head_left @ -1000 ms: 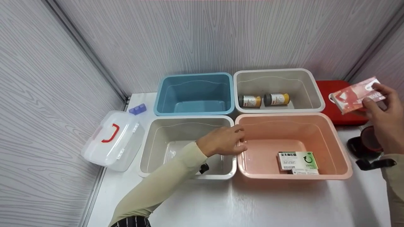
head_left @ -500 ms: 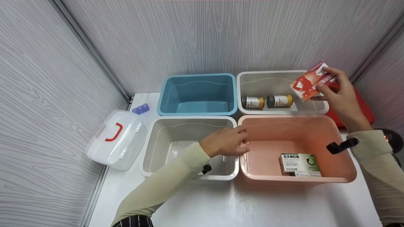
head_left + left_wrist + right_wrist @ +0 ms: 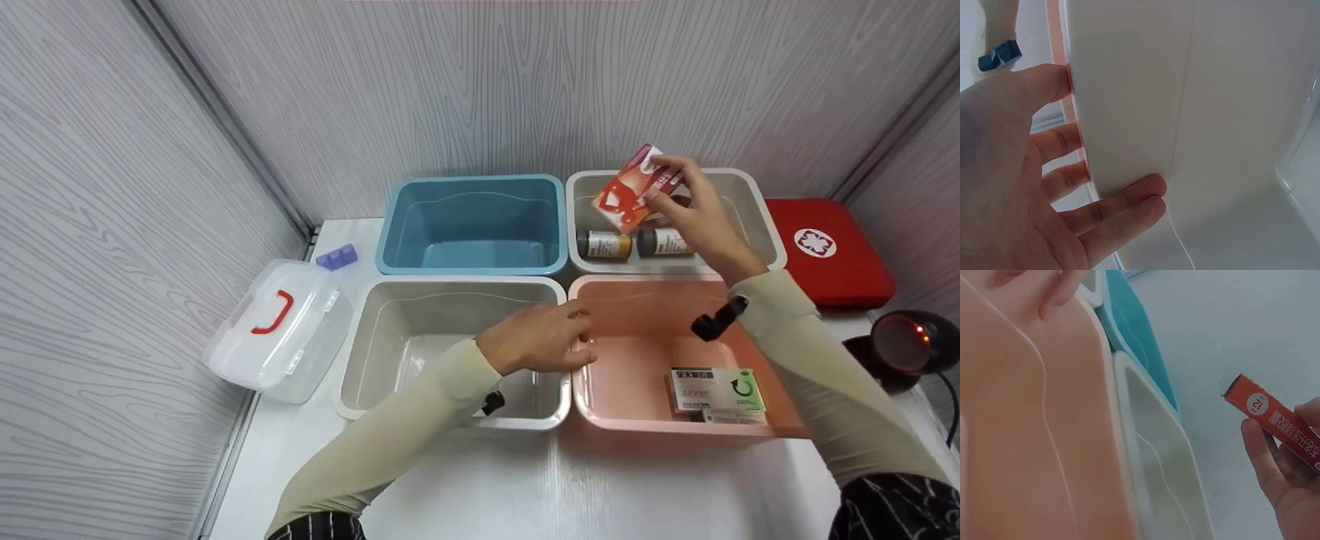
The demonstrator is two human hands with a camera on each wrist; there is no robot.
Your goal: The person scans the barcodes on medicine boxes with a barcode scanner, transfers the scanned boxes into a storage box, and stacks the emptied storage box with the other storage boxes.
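My right hand (image 3: 686,206) pinches a red and white box (image 3: 634,187) and holds it tilted in the air above the far white bin (image 3: 757,214). In the right wrist view the box (image 3: 1272,416) shows its narrow orange edge between thumb and fingers. Two amber bottles (image 3: 604,243) lie on their sides in that bin. My left hand (image 3: 544,337) rests across the adjoining rims of the near white bin (image 3: 360,352) and the pink bin (image 3: 637,285). The left wrist view shows its fingers (image 3: 1123,208) curled round the white wall (image 3: 1185,112).
A blue bin (image 3: 472,225) stands at the back left. A green and white box (image 3: 716,390) lies in the pink bin. A clear case with a red handle (image 3: 274,330) sits at the left, a red first-aid case (image 3: 829,251) at the right, a black scanner (image 3: 907,345) near it.
My right hand has carried the red box leftward from over the red case to above the far white bin. My left hand has stayed on the bin rims.
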